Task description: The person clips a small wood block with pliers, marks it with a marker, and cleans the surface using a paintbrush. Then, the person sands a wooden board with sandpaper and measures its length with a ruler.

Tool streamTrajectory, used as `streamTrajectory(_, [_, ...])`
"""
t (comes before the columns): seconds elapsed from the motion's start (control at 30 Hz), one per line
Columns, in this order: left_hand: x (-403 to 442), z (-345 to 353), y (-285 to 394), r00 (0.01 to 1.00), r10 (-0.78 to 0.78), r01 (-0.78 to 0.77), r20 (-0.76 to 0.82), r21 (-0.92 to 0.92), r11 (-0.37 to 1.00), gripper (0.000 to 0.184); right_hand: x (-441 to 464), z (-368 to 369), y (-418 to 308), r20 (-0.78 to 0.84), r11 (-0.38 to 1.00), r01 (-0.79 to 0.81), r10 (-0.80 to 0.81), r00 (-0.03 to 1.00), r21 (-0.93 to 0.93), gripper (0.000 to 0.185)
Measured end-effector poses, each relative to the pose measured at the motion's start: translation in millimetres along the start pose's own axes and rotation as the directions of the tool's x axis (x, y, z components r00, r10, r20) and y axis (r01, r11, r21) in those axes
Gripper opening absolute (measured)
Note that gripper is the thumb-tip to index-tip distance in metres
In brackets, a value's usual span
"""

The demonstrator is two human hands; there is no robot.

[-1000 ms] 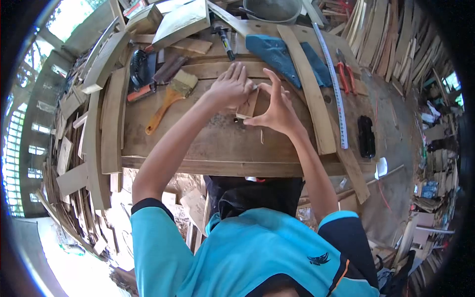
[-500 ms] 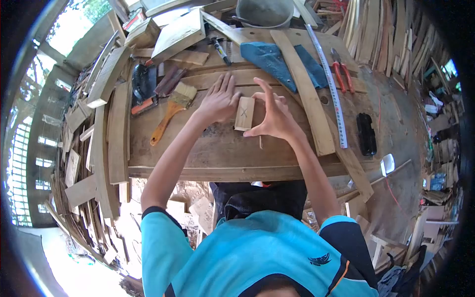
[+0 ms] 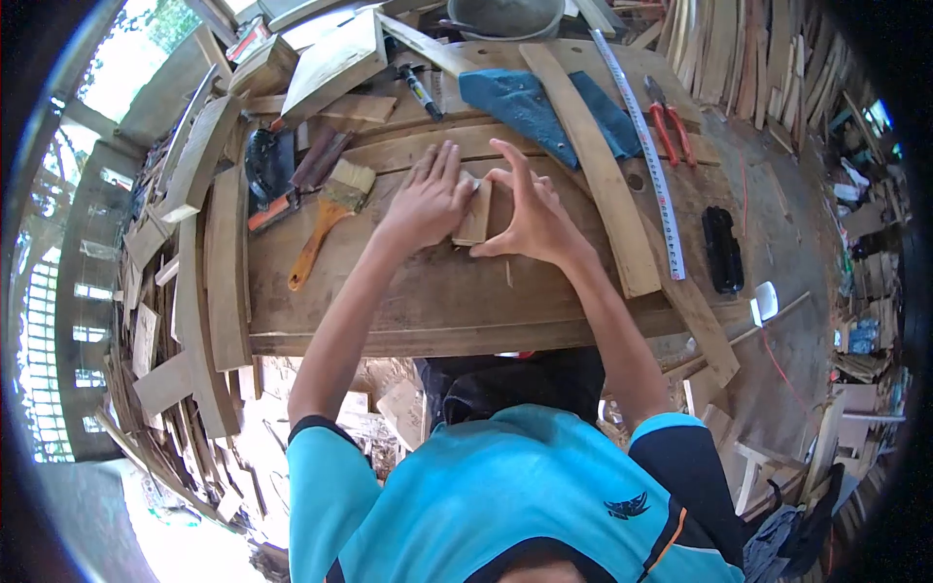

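Observation:
A small pale wooden block (image 3: 473, 219) lies on the wooden workbench (image 3: 389, 311) between my hands. My left hand (image 3: 425, 202) is palm down, its fingers stretched out and pointing away from me, and it covers the block's left side. My right hand (image 3: 532, 216) curves around the block from the right. Its thumb is at the near end and its bent fingers are at the far end, while the index finger sticks up. The cross mark on the block's top is now mostly covered.
To the left lie a paintbrush (image 3: 319, 243) and a hand plane (image 3: 260, 167). A marker (image 3: 421, 92), blue cloth (image 3: 520, 109), long plank (image 3: 595, 175), measuring tape (image 3: 649, 160), red-handled pliers (image 3: 671, 126) and black case (image 3: 722, 250) lie beyond and to the right. Wood pieces stack at left.
My left hand has slid right, over the block's left part. The block looks tilted slightly and shifted left, with my right hand following it. The whole view has shifted a little.

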State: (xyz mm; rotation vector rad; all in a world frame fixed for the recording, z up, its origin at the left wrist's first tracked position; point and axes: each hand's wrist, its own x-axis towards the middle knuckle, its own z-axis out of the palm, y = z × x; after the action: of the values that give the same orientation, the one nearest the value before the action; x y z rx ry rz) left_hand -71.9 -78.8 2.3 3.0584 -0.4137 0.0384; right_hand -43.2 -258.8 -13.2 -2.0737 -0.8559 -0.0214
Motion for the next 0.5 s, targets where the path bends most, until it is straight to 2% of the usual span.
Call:
streamTrajectory(0.07, [-8.6,-2.6,17.1,0.999,-0.007,0.002,-0.035,-0.137,0.991,0.054,-0.6,-4.1,-0.8,0.015,0.998,-0.032,0.032,0.999,0.057,0.118])
streamTrajectory(0.1, [-20.0,-4.3,26.7,0.998,0.051,-0.053,-0.034,-0.049,0.997,0.054,-0.6,-4.2,-3.4,0.005,0.998,-0.062,0.062,0.998,0.018,0.118])
streamTrajectory(0.13, [-14.4,-1.5,21.6,0.997,0.064,-0.066,-0.038,-0.046,0.997,0.054,2.2,-5.6,-3.6,-0.008,0.998,-0.066,0.066,0.998,0.013,0.118])
streamTrajectory(0.2, [-3.8,12.1,6.0,0.995,0.090,-0.095,0.051,0.122,0.988,0.055,1.2,-5.1,-4.0,-0.004,0.999,-0.042,0.042,0.999,-0.010,0.116])
streamTrajectory(0.23, [12.1,2.7,1.2,0.994,-0.055,0.053,0.094,0.019,0.998,0.060,1.2,-4.7,-4.3,-0.013,0.999,-0.034,0.034,0.999,-0.033,0.115])
streamTrajectory(0.27, [22.1,5.9,-4.2,0.992,-0.064,0.063,0.105,0.013,0.998,0.060,-2.0,-1.4,-3.6,0.001,0.999,-0.039,0.039,0.999,-0.026,0.115])
streamTrajectory(0.33, [46.9,6.9,-14.7,0.988,-0.065,0.061,-0.142,-0.033,0.998,0.069,1.4,-3.0,0.4,-0.016,1.000,0.014,-0.014,1.000,-0.005,0.113])
streamTrajectory(0.47, [70.9,9.6,-27.0,0.994,-0.055,0.056,-0.091,0.005,0.998,0.076,2.8,-1.1,5.7,-0.018,0.999,0.033,-0.033,0.999,-0.017,0.110])
streamTrajectory(0.5, [67.8,9.2,-24.8,0.991,-0.116,0.116,-0.068,-0.005,0.993,0.078,2.8,-4.7,2.5,0.003,0.999,0.029,-0.029,1.000,-0.018,0.109])
